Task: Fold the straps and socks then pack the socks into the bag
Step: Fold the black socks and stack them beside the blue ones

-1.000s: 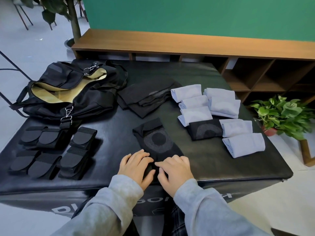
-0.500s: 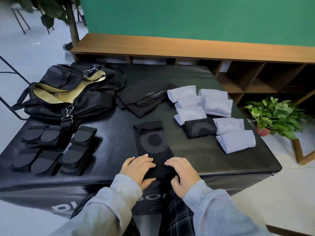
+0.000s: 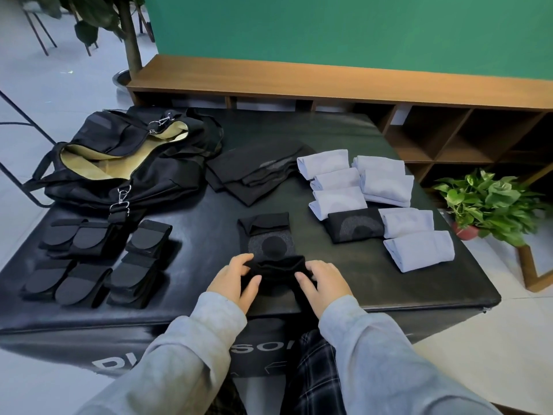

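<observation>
A black sock (image 3: 270, 245) with a grey circle lies near the front edge of the black padded table (image 3: 344, 130). My left hand (image 3: 236, 280) and my right hand (image 3: 323, 283) each pinch its near end, which is lifted and doubled over toward the circle. Several folded pale blue socks (image 3: 386, 187) and one folded black sock (image 3: 354, 226) lie at the right. A pile of unfolded black socks (image 3: 257, 172) sits mid-table. Folded black straps (image 3: 92, 262) are lined up at the left. The black bag (image 3: 119, 163) lies open at the back left, its tan lining showing.
A wooden shelf bench (image 3: 329, 82) runs behind the table below a green wall. A potted plant (image 3: 484, 202) stands on the floor at the right, and a tree trunk (image 3: 130, 34) at the back left. A metal frame (image 3: 18, 136) stands beside the bag.
Both hands went from resting flat on the sock's near end to pinching it. That end is now raised and folded toward the grey circle.
</observation>
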Demonstrator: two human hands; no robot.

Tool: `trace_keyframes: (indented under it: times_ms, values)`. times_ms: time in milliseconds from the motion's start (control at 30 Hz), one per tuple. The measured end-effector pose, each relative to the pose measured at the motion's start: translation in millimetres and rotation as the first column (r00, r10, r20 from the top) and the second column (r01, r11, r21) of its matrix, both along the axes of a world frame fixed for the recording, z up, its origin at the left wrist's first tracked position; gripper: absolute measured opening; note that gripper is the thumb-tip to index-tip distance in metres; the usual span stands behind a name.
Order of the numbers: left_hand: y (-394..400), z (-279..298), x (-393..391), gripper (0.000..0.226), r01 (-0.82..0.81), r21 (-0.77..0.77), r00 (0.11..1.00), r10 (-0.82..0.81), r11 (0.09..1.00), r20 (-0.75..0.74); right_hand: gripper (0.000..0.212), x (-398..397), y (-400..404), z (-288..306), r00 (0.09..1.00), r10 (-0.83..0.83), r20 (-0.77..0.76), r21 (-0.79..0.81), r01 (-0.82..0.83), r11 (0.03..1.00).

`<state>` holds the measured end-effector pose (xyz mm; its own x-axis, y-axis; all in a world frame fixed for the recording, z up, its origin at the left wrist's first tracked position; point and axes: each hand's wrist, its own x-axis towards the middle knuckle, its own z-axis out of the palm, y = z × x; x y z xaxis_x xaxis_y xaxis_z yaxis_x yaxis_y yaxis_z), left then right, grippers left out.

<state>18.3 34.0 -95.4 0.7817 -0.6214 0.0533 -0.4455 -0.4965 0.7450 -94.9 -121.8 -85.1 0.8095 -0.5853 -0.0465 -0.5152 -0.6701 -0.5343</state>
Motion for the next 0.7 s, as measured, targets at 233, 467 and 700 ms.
trace_keyframes:
  times_ms: [233,467,700]
  values:
    - [-9,-5,13,0.049,-0.074,0.042,0.997,0.075,0.996,-0.028,0.025,13,-3,5,0.995,-0.089,-0.047,0.023,0.09,0.996]
    - [-1,-12,18,0.046,0.021,-0.181,0.991,0.003,0.983,0.135,0.029,14,-1,1,0.997,-0.067,-0.037,-0.118,0.062,0.991]
    - [0,-19,21,0.04,0.239,-0.007,0.896,-0.218,0.971,0.387,0.049,8,5,-14,0.979,0.193,0.064,-0.317,-0.164,0.934]
